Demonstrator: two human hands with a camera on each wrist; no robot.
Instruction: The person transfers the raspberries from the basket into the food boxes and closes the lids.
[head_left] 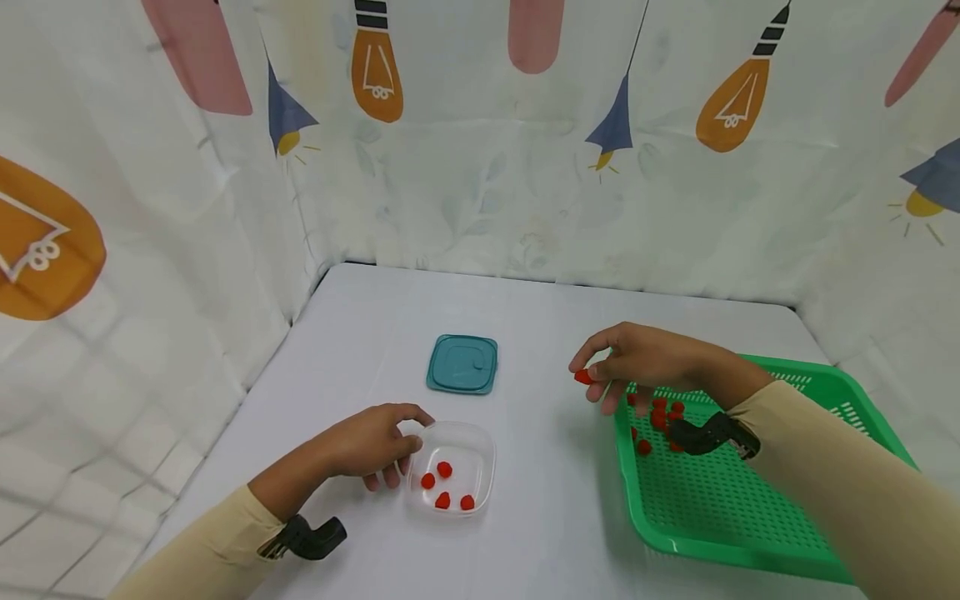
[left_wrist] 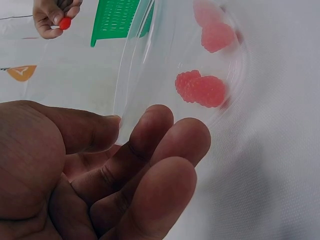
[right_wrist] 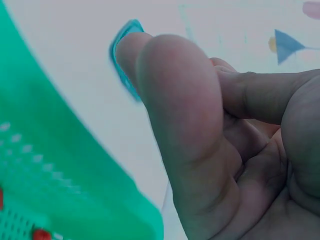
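My right hand pinches a red raspberry between thumb and fingertips, above the left edge of a green basket. In the right wrist view the fingers hide that berry. With thumb and index finger my left hand holds the rim of a clear plastic container at its upper left corner. Inside the container lie several raspberries, seen through its wall in the left wrist view. More raspberries are gathered in the basket, partly behind the right hand and wrist.
A teal square lid lies flat on the white table, beyond the container. Patterned white curtains hang behind the table and along its left side. The basket takes up the table's right side, under the right forearm.
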